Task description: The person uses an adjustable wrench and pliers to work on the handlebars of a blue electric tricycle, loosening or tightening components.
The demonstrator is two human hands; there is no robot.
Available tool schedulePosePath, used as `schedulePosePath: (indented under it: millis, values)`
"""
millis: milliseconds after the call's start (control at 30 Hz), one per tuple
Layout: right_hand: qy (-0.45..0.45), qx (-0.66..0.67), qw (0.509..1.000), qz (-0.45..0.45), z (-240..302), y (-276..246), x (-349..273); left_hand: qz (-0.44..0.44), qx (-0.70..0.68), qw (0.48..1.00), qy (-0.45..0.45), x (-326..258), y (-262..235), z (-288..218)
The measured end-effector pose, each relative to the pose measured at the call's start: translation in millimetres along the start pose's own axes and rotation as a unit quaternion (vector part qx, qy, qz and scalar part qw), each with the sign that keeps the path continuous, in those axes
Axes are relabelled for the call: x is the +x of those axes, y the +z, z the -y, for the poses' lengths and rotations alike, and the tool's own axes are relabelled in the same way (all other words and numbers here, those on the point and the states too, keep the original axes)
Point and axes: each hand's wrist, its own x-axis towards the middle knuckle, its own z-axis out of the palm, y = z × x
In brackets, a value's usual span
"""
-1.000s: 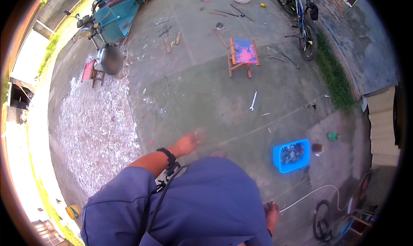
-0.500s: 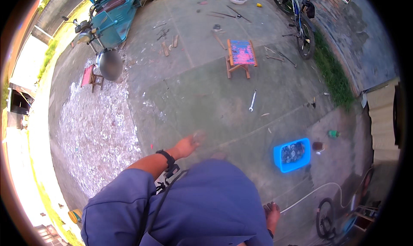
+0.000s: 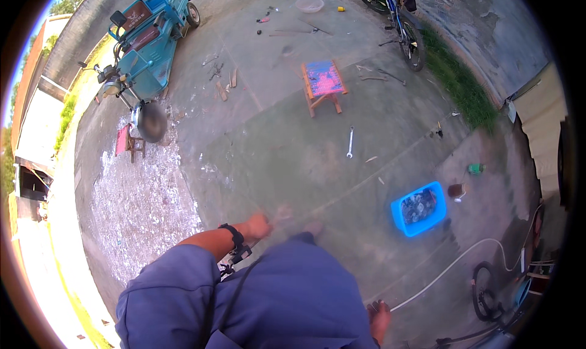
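Observation:
My left hand, with a black strap round its wrist, hangs in front of my body over the concrete. Its fingers look loosely curled and no object shows in them; a pale blur lies just beyond. Low on the right, my right hand is closed at the end of a thin white hose, which runs off to the right. Ahead of that hand stands a blue tub with dark, wet-looking contents. A wrench lies on the ground farther ahead.
A folding stool with a pink-and-blue seat stands ahead, another stool at left. Beyond are a blue cargo tricycle, a bicycle and a pale basin. A green container and a tyre lie right.
The view has shifted and turned, so the tricycle shows more fully. My left hand has moved back to the left and its fingers look more curled. My right hand stays at the hose end.

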Motion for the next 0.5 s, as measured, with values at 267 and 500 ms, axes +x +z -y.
schedulePosePath:
  millis: [267, 500]
  values:
    - [0.008, 0.026, 1.0, 0.014, -81, -66, 7, -0.115, -0.296, 0.948, 0.031, -13, -29, -36]
    - [0.002, 0.096, 0.995, 0.001, -135, -147, 1, -0.233, -0.503, 0.826, 0.095, -72, -20, -55]
